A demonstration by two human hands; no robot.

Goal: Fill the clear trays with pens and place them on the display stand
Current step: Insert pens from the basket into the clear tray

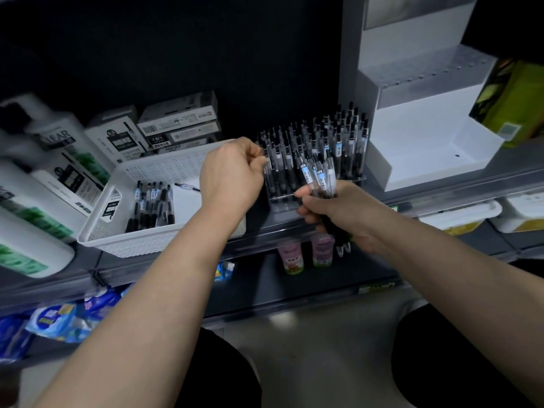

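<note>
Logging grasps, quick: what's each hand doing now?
Left hand: fingers curled at upright pens in the clear plastic tray; grip unclear.
Right hand: grips a bundle of clear-barrelled black pens.

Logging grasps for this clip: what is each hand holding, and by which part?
Right hand grips a bundle of pens around their barrels. Left hand curls at pen tops in the clear tray; hold unclear.

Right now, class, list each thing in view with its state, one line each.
Clear tray, mostly filled with upright pens.
Left hand, pinching a pen at the tray.
Right hand, gripping a pen bundle.
White basket, holding loose pens lying flat.
</note>
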